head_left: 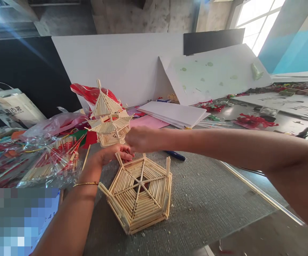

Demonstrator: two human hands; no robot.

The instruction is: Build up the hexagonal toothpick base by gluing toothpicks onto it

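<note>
A hexagonal stick frame (148, 208) lies flat on the grey table, made of thin wooden sticks, with spokes meeting over a central hole. Short stick posts rise from several of its corners. At its far edge is my left hand (119, 153), its fingers curled close to one post. My right hand (140, 139) is closed in a fist just above and to the right of it, and whatever either hand pinches is hidden. Directly behind both hands stands a tiered stick pagoda (108, 119) with a pointed roof, its lower right part covered by my right hand.
A dark blue pen-like tool (175, 155) lies beyond the frame. Plastic-wrapped bundles of sticks (55, 160) crowd the left. White boards (172, 113) are stacked at the back. Red flower-like pieces (256, 121) and a clear rod (263, 193) are on the right.
</note>
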